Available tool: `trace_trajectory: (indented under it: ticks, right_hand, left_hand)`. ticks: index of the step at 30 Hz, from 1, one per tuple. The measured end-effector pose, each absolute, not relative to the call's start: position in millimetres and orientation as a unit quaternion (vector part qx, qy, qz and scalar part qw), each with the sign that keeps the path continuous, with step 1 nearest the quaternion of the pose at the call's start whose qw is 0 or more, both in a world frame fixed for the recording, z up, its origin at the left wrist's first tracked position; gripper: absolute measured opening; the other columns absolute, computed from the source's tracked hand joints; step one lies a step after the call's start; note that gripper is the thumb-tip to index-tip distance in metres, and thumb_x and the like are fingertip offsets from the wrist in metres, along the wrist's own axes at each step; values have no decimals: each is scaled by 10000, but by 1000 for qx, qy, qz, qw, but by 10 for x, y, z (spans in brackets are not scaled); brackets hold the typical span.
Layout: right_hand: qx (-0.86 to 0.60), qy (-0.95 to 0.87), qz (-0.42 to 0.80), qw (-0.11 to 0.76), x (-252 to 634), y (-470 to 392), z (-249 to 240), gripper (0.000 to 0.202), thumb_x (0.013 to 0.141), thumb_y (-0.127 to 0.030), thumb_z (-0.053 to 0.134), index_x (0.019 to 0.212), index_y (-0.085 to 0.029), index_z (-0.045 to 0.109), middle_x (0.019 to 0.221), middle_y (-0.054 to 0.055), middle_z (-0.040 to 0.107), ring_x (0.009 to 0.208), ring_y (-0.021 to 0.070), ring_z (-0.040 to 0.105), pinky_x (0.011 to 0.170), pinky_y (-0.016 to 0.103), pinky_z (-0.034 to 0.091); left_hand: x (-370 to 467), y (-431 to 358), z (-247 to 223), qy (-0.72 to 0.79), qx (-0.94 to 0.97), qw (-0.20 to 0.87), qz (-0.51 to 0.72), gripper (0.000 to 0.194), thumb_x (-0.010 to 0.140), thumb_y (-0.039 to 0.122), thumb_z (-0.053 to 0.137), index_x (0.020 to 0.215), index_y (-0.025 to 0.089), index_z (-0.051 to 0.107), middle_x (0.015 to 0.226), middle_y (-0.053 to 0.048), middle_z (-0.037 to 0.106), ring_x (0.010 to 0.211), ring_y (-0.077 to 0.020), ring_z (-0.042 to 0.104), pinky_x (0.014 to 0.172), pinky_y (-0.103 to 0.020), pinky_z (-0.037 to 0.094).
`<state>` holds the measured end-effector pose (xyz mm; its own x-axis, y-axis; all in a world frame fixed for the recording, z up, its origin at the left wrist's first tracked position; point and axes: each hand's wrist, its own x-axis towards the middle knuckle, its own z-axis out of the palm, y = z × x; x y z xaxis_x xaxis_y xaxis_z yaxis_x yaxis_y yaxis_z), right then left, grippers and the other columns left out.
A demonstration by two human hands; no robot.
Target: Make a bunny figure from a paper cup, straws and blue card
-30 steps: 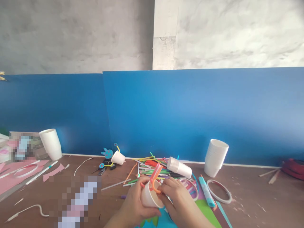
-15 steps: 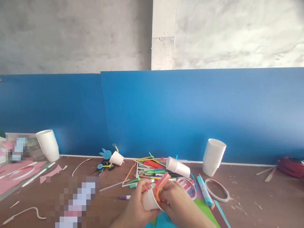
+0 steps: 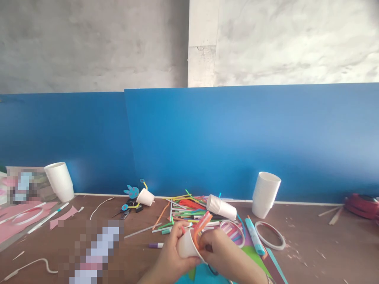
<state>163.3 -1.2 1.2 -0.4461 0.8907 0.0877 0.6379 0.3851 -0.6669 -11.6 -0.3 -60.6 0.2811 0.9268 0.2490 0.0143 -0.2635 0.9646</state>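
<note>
My left hand [image 3: 170,254] is wrapped round a white paper cup [image 3: 187,245], tilted with its mouth toward the right. A bent orange drinking straw [image 3: 201,227] stands out of the cup, its lower end running to the mouth. My right hand [image 3: 217,246] has its fingers curled at the cup's mouth, closed on the straw's lower part; the fingertips are partly hidden. A small red straw end [image 3: 183,230] shows by my left fingers. Behind the hands lies a pile of coloured straws [image 3: 186,213] with a stack of paper cups [image 3: 221,207] on its side.
A tall cup stack [image 3: 265,195], a tape roll [image 3: 270,235] and a light-blue marker [image 3: 254,236] are on the right. Left are a decorated cup [image 3: 145,197], another cup stack [image 3: 59,181] and pink paper [image 3: 12,221]. A blue partition [image 3: 237,142] borders the table.
My right hand has turned slightly and shifted down and right at the cup's mouth. The cup is tilted a little more; my left hand keeps its hold.
</note>
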Motion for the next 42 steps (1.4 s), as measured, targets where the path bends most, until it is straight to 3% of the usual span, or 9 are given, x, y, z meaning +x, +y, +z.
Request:
trace_trajectory:
  ticks: [4, 6, 10, 15, 27, 38, 42]
  right_hand:
    - [-502, -734, 350, 295, 1651, 64, 38, 121, 655, -131, 509, 558, -151, 579, 536, -43, 472, 518, 88, 360, 476, 207, 241]
    - [-501, -712, 377, 317, 1654, 85, 47, 114, 676, -173, 530, 588, -146, 597, 540, -40, 483, 521, 90, 368, 480, 208, 246]
    - [-488, -688, 431, 322, 1621, 93, -23, 110, 656, -198, 545, 567, -148, 587, 510, -49, 472, 495, 83, 362, 469, 204, 244]
    - [-484, -662, 477, 318, 1574, 96, -111, 77, 605, -176, 546, 532, -152, 543, 487, -58, 463, 467, 69, 367, 457, 187, 256]
    - [-493, -668, 463, 311, 1557, 104, -133, 98, 620, -178, 547, 542, -165, 490, 505, -65, 431, 481, 62, 343, 453, 185, 224]
    - [-466, -717, 436, 281, 1599, 122, -131, 155, 671, -173, 523, 517, -157, 515, 512, -62, 408, 503, 70, 323, 467, 189, 232]
    - [-444, -717, 478, 247, 1632, 112, -93, 186, 694, -185, 521, 510, -160, 515, 501, -65, 409, 484, 66, 322, 466, 179, 260]
  left_hand:
    - [-162, -4, -554, 493, 688, 313, 431, 1037, 446, 314, 864, 1341, 206, 351, 1331, -169, 466, 1233, -386, 420, 1016, -515, 338]
    - [-160, -17, -564, 524, 714, 206, 416, 982, 488, 235, 828, 1356, 199, 370, 1376, -171, 437, 1298, -401, 340, 1061, -555, 269]
    - [-134, -22, -613, 507, 747, 100, 418, 798, 604, 157, 709, 1343, 200, 412, 1341, -137, 505, 1276, -356, 402, 1064, -525, 297]
    - [-124, 3, -630, 516, 736, 169, 406, 731, 590, 78, 581, 1300, 183, 440, 1286, -131, 545, 1186, -315, 505, 968, -428, 419]
    - [-54, 48, -655, 545, 681, 245, 423, 659, 545, 192, 662, 1184, 163, 500, 1170, -142, 622, 1065, -333, 591, 882, -406, 470]
    - [-106, 1, -533, 498, 719, 280, 395, 701, 578, 159, 687, 1243, 215, 474, 1258, -119, 564, 1156, -320, 522, 969, -416, 409]
    - [-128, -23, -466, 473, 735, 308, 376, 731, 577, 153, 701, 1262, 220, 454, 1279, -118, 533, 1162, -309, 507, 975, -400, 396]
